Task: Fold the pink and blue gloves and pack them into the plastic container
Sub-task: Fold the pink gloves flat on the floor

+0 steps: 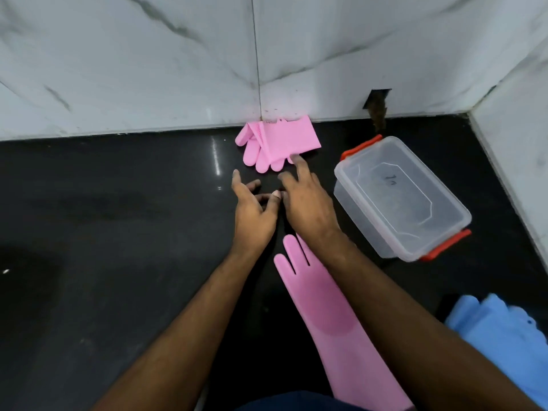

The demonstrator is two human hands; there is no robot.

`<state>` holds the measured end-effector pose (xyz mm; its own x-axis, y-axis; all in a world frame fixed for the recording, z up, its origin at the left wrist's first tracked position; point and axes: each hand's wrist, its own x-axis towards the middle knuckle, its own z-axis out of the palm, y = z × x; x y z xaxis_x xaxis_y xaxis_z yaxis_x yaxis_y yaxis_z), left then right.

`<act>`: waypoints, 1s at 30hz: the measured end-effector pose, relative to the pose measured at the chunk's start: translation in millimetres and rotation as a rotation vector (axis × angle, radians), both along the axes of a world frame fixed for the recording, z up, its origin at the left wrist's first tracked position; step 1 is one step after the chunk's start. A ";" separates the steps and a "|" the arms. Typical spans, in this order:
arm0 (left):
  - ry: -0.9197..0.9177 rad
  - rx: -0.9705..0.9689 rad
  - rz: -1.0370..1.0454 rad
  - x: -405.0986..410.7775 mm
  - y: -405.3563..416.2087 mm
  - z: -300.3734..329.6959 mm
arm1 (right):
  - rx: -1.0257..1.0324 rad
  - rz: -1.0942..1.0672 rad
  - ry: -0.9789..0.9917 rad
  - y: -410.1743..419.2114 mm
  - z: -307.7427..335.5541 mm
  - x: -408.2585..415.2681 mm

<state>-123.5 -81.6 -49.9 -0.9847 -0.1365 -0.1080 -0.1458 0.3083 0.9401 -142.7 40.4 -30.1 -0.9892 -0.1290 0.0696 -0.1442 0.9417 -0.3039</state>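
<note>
Black shiny counter (118, 218) runs along a white marble wall (148, 54), and that is where the work is going on. One pink glove is folded already (281, 143). It sits far back against the wall, maybe so it stays out of the way until packing time. The right hand (308, 203) is open with its fingers spread, and one fingertip (298, 160) just touches the near edge of that folded glove. It has no grip on it. The left hand (252, 215) is open too, fingers loosely curled, holding nothing. Both hands are close together above the counter.

Nearer to the person lies the other pink glove (320, 298), flat and long, not folded yet. The right arm crosses over part of it. It looks ready to be folded next.

On the right stands the clear plastic container (400, 200) with red clips (360, 146). I cannot tell for sure if its lid is on. It sits close by, so the gloves have a short trip.

Down in the near right corner is the blue glove pile (504, 330), waiting its turn.
</note>
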 end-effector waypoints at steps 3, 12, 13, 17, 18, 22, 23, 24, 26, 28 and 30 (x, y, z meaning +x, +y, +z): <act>0.011 0.095 0.039 -15.7 -5.2 -11.2 | 0.049 0.015 0.073 -9.3 -2.2 -39.0; 0.086 0.236 0.090 -46.9 -10.5 -13.6 | 0.044 -0.002 0.131 -22.9 -6.2 -82.1; 0.078 0.284 0.091 -45.4 -8.9 -13.8 | -0.010 -0.011 0.151 -22.2 -0.2 -75.8; -0.129 0.715 0.099 -42.4 -12.9 2.6 | -0.266 0.046 0.289 -24.8 30.8 -27.2; -0.231 0.853 0.073 -41.0 -16.6 8.8 | -0.290 0.086 0.308 -25.5 38.0 -11.0; -0.459 1.283 -0.122 -15.3 -19.5 27.4 | -0.286 0.356 0.187 -24.4 50.4 53.1; -0.469 1.323 -0.155 -3.9 -19.6 33.9 | -0.278 0.420 0.142 -22.6 51.0 67.3; -0.459 1.323 -0.138 7.4 -22.3 37.5 | -0.286 0.459 0.116 -20.0 52.1 79.4; -0.400 1.340 -0.125 22.1 -24.6 38.9 | -0.362 0.486 0.087 -13.4 55.8 97.6; -0.293 1.360 -0.059 38.7 -24.2 51.7 | -0.433 0.525 0.029 -6.9 61.3 113.5; -0.202 1.392 0.082 51.1 -17.9 68.8 | -0.389 0.575 -0.055 -1.5 65.1 125.8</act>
